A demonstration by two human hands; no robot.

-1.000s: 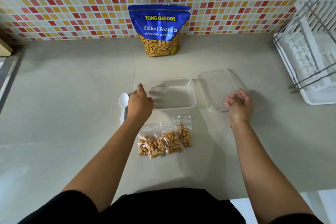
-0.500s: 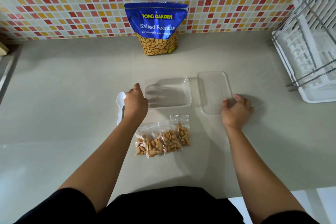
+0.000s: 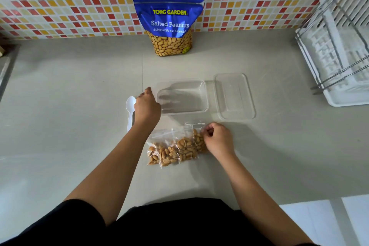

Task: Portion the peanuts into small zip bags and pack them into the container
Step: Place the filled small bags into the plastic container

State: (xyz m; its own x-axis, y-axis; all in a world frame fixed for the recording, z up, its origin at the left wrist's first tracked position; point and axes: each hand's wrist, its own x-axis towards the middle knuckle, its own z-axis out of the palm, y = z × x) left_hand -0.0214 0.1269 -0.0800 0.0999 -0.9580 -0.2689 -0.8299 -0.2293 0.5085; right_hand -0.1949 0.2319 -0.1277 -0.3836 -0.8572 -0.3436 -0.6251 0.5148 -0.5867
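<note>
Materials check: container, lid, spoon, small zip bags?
Clear container and lid: thin glossy plastic, it seems; the counter shows through and the rims glint. White spoon: opaque, smooth, likely moulded plastic. Small zip bags: thin transparent film, wrinkled and shiny; peanuts visible inside.

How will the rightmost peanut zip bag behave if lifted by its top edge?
Likely floppy: the rightmost zip bag is clear film, so it should sag below the pinch of the right hand. Probably bottom-heavy, since peanuts fill only its lower part. It overlaps the neighbouring bag, which may drag along. The left hand holds the clear container, so no support.
</note>
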